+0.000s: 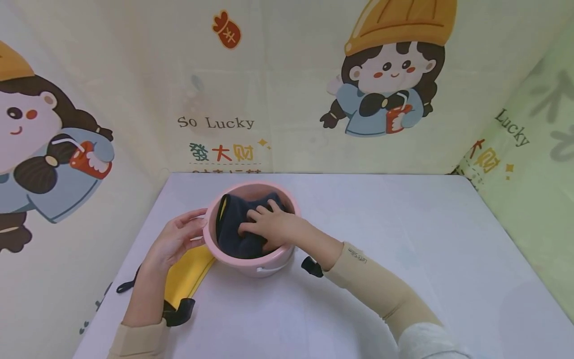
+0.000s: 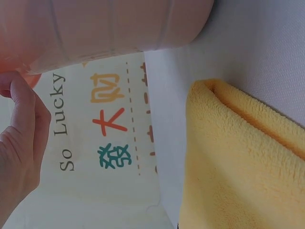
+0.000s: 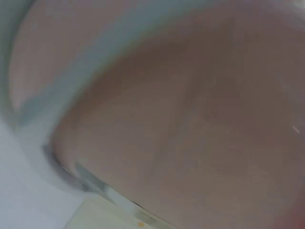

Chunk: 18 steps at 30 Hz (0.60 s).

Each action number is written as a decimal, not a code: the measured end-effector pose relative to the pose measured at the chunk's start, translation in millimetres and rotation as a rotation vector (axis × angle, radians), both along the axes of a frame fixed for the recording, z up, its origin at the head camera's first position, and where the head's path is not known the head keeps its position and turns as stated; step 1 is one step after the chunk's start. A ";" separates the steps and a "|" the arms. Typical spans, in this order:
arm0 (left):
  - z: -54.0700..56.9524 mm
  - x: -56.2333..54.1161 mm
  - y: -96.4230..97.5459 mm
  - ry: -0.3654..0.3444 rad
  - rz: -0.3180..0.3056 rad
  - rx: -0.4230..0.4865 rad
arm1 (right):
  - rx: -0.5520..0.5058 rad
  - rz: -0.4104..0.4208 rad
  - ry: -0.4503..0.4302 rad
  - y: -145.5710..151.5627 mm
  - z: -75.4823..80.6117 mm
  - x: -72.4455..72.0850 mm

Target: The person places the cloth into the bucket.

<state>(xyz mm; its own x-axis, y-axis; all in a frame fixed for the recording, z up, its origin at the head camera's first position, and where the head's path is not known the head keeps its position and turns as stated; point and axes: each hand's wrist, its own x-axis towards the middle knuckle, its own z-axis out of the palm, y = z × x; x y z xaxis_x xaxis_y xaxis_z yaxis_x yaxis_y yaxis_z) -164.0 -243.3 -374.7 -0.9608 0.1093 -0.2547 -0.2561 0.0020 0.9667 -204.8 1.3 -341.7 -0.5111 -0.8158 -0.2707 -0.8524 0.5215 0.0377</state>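
Note:
A folded dark blue cloth (image 1: pixel 237 224) with a yellow inner side fills the pink bucket (image 1: pixel 260 185), which stands upright. Inside the bucket my right hand (image 1: pixel 271 224) rests on that cloth with fingers spread and slightly bent, pressing into it. My left hand (image 1: pixel 177 239) touches the bucket's outer left side, fingertips right at the rim; none of them show inside. In the left wrist view the bent finger of this hand meets the pink wall just under the lip. The right wrist view is blurred, filled by the bucket's wall (image 3: pixel 157 133) and its pale handle (image 3: pixel 71 81).
A folded yellow towel (image 1: pixel 186 271) lies on the white table (image 1: pixel 381 224), left of the bucket and partly behind my left forearm. Black straps hang by both wrists. Printed cloth curtains (image 1: pixel 287 99) with cartoon figures rise at the back and both sides.

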 end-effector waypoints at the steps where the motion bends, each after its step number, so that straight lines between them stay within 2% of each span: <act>1: -0.1 0.0 -0.1 -0.001 0.001 0.000 | -0.049 -0.003 -0.033 2.9 4.9 -1.1; 4: -0.2 0.2 -0.3 -0.002 0.002 -0.003 | -0.264 -0.012 -0.092 13.5 19.1 -6.6; 7: -0.3 0.3 0.0 -0.002 0.004 -0.007 | -0.615 -0.042 -0.131 28.1 27.7 -14.7; 10: -0.3 0.4 0.4 -0.001 0.003 -0.008 | -0.984 -0.135 -0.182 45.3 29.3 -22.2; 12: -0.1 0.4 0.9 -0.001 0.002 -0.006 | -1.178 -0.248 -0.234 56.5 27.3 -26.6; 13: -0.1 0.5 1.0 -0.001 0.002 -0.008 | -1.249 -0.313 -0.262 61.8 25.6 -28.5; 15: -0.1 0.7 1.1 0.001 0.002 -0.013 | -1.314 -0.455 -0.310 71.5 21.3 -31.3; 18: -0.5 0.4 1.0 0.003 -0.001 -0.019 | -1.326 -0.633 -0.426 83.9 13.2 -33.2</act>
<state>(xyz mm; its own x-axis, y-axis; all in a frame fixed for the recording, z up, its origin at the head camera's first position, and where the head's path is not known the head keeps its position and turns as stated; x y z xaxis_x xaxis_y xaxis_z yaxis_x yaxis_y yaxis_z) -163.6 -242.4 -375.2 -0.9616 0.1050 -0.2535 -0.2527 0.0209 0.9673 -237.9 85.2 -328.5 -0.9330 -0.2654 0.2430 -0.3105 0.2522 -0.9165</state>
